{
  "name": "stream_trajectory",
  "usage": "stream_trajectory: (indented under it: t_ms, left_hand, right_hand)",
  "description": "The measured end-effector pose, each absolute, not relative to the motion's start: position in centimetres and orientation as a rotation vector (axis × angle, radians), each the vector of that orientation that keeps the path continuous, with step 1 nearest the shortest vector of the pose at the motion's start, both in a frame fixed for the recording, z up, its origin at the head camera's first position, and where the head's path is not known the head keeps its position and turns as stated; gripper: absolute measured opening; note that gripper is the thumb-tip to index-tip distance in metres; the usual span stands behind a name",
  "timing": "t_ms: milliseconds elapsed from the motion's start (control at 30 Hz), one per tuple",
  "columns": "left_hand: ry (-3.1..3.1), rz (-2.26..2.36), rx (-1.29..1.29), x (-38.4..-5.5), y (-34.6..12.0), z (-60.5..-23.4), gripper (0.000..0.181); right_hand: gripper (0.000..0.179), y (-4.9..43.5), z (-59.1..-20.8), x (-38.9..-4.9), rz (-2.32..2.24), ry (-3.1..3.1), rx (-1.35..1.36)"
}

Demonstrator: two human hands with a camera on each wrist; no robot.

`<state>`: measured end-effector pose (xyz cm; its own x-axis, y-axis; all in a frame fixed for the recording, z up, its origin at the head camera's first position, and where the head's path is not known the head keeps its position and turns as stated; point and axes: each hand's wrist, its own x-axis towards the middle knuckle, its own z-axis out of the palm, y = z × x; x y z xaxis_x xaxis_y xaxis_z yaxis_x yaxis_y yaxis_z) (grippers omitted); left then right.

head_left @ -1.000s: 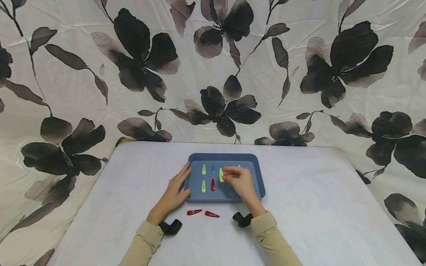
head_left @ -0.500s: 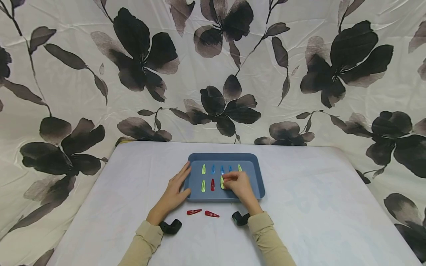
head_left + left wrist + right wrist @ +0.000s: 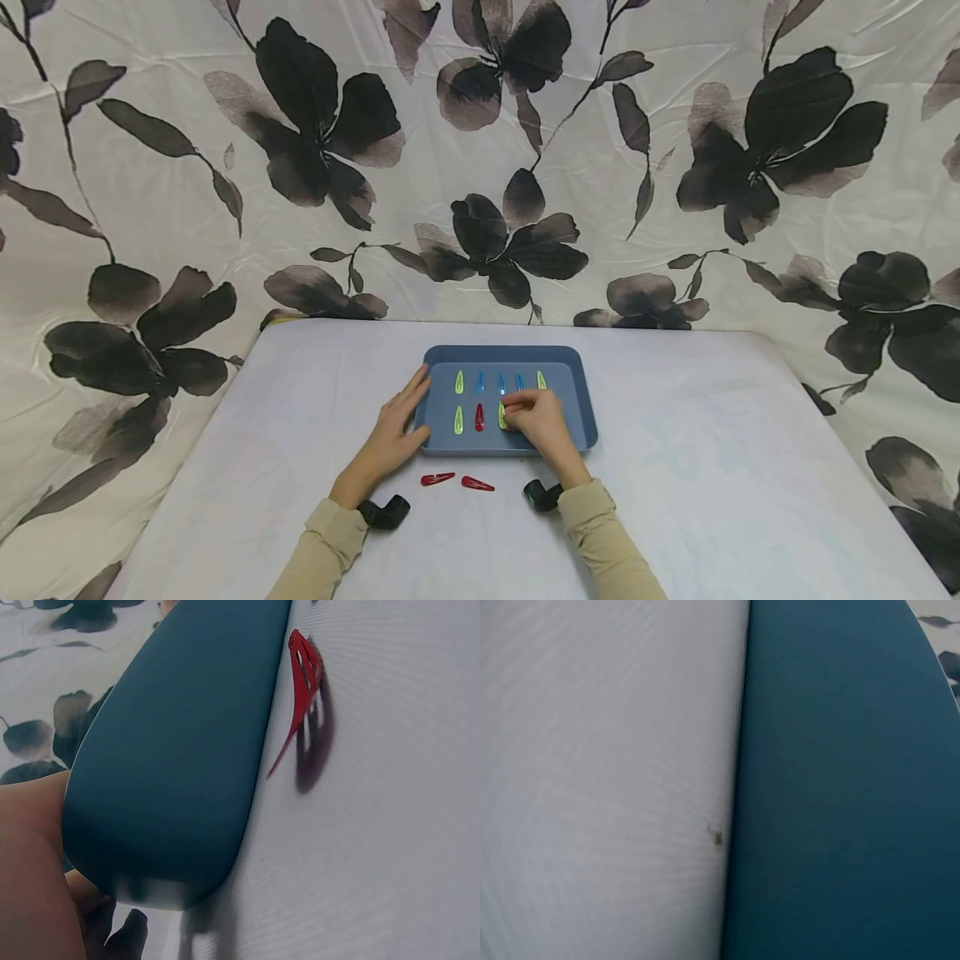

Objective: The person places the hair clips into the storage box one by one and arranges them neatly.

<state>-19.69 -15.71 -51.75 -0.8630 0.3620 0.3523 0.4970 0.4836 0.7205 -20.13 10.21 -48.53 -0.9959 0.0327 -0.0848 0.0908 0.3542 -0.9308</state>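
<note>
A blue tray bears hair clips in two rows. In its back row are a yellow-green clip, several blue clips and another yellow-green clip at the right. The front row has a yellow-green clip, a red clip and a third clip, the yellow-green hair clip that my right hand pinches low over the tray. My left hand rests with straight fingers along the tray's left rim; in the left wrist view it lies beside the tray wall.
Two red hair clips lie on the white tablecloth in front of the tray. Black wrist cameras sit under both wrists. A floral cloth hangs behind the table.
My right hand has moved toward the front of the tray with the yellow-green clip, down into the front row beside the red one, uncovering back-row clips. My left hand has stayed put.
</note>
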Motion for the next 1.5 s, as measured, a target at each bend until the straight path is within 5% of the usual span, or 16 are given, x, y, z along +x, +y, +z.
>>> stream_trajectory:
  t_ms: [1500]
  left_hand:
    - [-2.578,-1.324,-0.731,-19.7,-15.56,-51.67,0.078]
  right_hand:
    - [0.018,9.78,-48.75,-20.25,-1.463,2.813,-0.079]
